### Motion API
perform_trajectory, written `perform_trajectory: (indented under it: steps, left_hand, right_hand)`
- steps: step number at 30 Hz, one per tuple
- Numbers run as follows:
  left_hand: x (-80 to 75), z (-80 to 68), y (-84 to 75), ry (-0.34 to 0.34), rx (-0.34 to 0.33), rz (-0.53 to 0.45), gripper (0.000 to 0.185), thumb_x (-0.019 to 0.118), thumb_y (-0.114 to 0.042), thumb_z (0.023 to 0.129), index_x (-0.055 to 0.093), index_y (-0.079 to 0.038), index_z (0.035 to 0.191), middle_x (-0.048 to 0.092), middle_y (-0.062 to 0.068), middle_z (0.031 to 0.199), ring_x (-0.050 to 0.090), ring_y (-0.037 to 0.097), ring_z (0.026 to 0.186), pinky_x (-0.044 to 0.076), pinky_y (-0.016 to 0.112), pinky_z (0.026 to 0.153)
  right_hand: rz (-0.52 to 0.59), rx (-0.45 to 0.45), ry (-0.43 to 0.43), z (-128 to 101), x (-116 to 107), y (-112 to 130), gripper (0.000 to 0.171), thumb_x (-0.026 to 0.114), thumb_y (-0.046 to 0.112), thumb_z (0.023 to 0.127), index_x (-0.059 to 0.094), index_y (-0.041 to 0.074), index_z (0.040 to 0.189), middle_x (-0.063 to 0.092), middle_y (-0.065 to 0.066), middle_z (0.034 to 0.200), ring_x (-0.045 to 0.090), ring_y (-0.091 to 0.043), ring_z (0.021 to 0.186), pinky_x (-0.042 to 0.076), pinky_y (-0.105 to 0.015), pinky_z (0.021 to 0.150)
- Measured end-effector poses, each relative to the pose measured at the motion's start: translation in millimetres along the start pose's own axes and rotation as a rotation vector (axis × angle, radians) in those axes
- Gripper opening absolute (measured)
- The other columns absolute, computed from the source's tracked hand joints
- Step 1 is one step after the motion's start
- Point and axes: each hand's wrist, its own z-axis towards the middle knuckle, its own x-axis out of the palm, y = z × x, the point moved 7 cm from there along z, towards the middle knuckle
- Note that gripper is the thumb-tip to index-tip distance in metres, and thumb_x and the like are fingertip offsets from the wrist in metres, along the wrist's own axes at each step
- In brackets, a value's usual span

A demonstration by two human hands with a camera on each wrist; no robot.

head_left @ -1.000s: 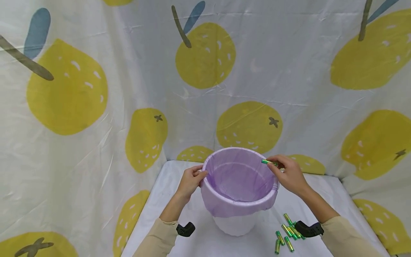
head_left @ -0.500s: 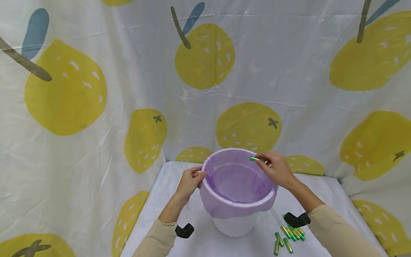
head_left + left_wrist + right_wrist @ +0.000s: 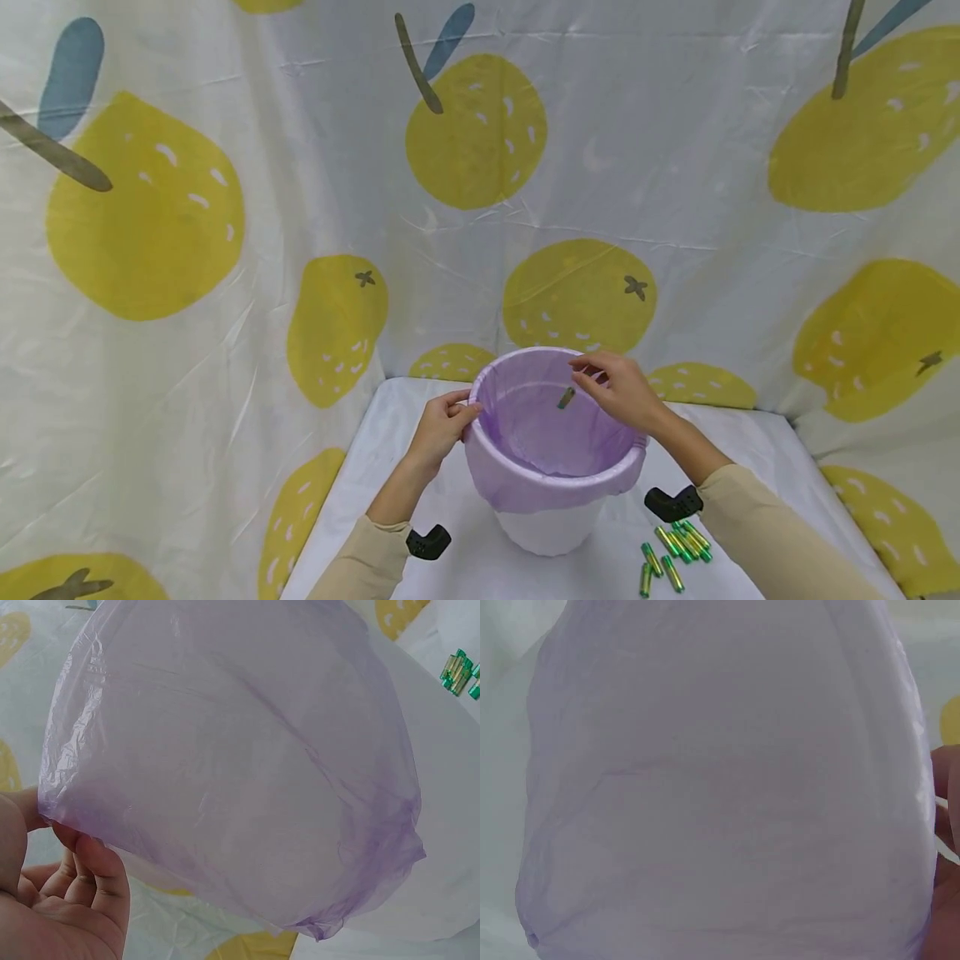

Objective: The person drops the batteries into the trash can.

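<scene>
A white trash bin (image 3: 550, 529) stands upright on the table, lined with a thin purple trash bag (image 3: 558, 493) folded out over its rim. At the rim's left side my left hand (image 3: 441, 425) pinches the bag-covered edge, thumb on top and fingers below. In the left wrist view that hand (image 3: 75, 900) grips the same edge. My right hand (image 3: 618, 392) is over the bin's right side, fingers loosely bent and holding nothing. Just below its fingertips a green and gold battery (image 3: 566, 398) is in mid-air inside the opening. The bag (image 3: 720, 787) fills most of the right wrist view.
Several green and gold batteries (image 3: 682, 542) lie in a loose group on the white-covered table (image 3: 480, 575), to the right of the bin's base. A curtain (image 3: 450, 275) printed with yellow fruit hangs behind and at the sides.
My right hand has moved left from the rim to over the opening and let go of the battery, which now drops into the bin. My left hand keeps its hold.
</scene>
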Motion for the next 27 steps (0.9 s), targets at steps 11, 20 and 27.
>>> perform_trajectory:
  steps: [11,20,27]
  left_hand:
    - [0.0,-2.9,-0.6,-0.014,-0.004,-0.018,0.043,0.070,-0.006,0.097,0.058,0.015,0.133,0.064,-0.002,0.071,0.052,0.006,0.058,0.047,0.020,0.053]
    - [0.5,-1.6,-1.7,-0.009,-0.001,-0.033,0.044,0.069,-0.005,0.097,0.058,0.016,0.134,0.064,-0.003,0.071,0.052,0.005,0.058,0.047,0.020,0.054]
    - [0.8,-0.3,-2.9,-0.003,-0.001,-0.035,0.044,0.068,-0.005,0.098,0.057,0.017,0.134,0.065,-0.004,0.072,0.052,0.005,0.058,0.047,0.020,0.054]
  right_hand:
    - [-0.002,0.004,0.112,-8.5,8.4,0.2,0.023,0.073,0.007,0.097,0.073,0.002,0.119,0.072,-0.006,0.106,0.069,-0.019,0.089,0.058,-0.032,0.073]
    - [0.001,-0.012,0.104,-14.0,-2.6,5.7,0.021,0.072,0.003,0.096,0.073,0.000,0.116,0.073,-0.008,0.103,0.068,-0.019,0.087,0.058,-0.033,0.071]
    - [-0.008,0.016,0.089,-20.2,-11.8,3.4,0.021,0.072,0.003,0.096,0.074,0.001,0.117,0.072,-0.006,0.104,0.067,-0.018,0.088,0.058,-0.033,0.072]
